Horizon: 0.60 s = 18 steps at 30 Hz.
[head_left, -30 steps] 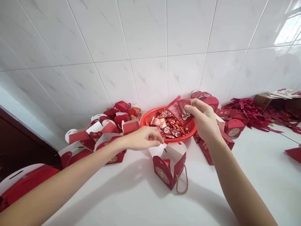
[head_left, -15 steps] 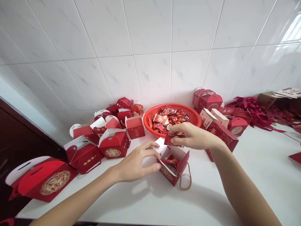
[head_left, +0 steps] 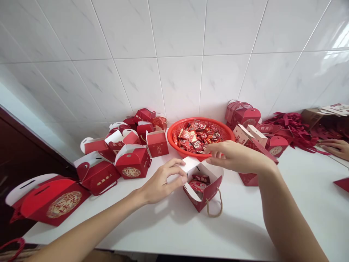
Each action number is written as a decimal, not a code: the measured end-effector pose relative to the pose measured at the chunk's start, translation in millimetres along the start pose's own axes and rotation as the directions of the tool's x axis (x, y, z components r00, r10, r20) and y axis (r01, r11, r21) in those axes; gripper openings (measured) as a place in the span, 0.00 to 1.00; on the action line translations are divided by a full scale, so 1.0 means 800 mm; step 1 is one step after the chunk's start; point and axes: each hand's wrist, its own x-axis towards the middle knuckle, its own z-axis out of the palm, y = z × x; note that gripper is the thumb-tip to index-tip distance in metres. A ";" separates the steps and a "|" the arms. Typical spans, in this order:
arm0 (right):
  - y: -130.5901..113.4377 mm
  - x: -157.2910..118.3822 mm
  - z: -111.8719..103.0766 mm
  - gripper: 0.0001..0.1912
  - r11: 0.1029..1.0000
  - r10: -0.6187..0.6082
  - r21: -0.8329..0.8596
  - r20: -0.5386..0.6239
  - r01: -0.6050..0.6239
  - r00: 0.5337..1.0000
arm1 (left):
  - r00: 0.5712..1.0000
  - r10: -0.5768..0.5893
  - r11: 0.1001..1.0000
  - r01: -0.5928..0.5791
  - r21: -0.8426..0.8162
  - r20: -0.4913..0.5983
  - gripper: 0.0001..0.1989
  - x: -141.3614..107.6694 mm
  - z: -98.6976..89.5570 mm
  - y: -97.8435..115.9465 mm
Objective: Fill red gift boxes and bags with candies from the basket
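Observation:
An uncovered red box (head_left: 201, 203) with white inner flaps and a rope handle stands on the white table, with red wrapped packets (head_left: 198, 183) inside. My left hand (head_left: 163, 181) is at its left side, thumb and fingers curled on the box's edge and white flap. Above the back right of the box is my right hand (head_left: 230, 156), fingers loosely bent and apart, with nothing visible in them. Just behind that hand sits a red plastic basket (head_left: 173, 143) full of red wrapped sweets (head_left: 195, 136).
Several red boxes (head_left: 132, 163) stand at the left. More boxes (head_left: 247, 117) are right of the basket, beside a pile of dark red ribbons (head_left: 290, 125). Another person's hand (head_left: 336, 147) rests at the far right. A tiled wall (head_left: 180, 83) rises behind.
The red packet in my right hand has left it, and more packets show inside the box. My right hand has moved slightly right and up. Another person's hand has appeared at the far right.

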 end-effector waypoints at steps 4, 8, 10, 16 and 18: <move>0.033 -0.010 0.007 0.12 0.998 0.060 0.012 -0.072 -0.060 0.996 | 0.999 0.006 1.000 -0.006 -0.009 -0.042 0.14 0.000 0.004 -0.008; 0.081 -0.008 0.029 0.11 0.991 -0.021 0.126 -0.158 0.041 0.987 | 0.994 0.065 0.998 -0.065 0.004 -0.083 0.17 0.001 0.006 -0.018; 0.101 -0.008 0.039 0.11 0.961 -0.058 0.247 -0.274 0.128 0.960 | 0.991 0.117 0.993 -0.117 0.005 -0.072 0.16 0.000 0.007 -0.021; 0.108 -0.022 0.036 0.10 0.896 -0.090 0.389 -0.314 0.214 0.945 | 0.958 0.282 0.959 -0.280 0.044 -0.050 0.13 -0.006 0.014 -0.024; 0.094 -0.024 0.031 0.13 0.902 -0.151 0.373 -0.203 0.219 0.967 | 0.939 0.342 0.938 -0.339 0.068 -0.045 0.13 -0.007 0.019 -0.024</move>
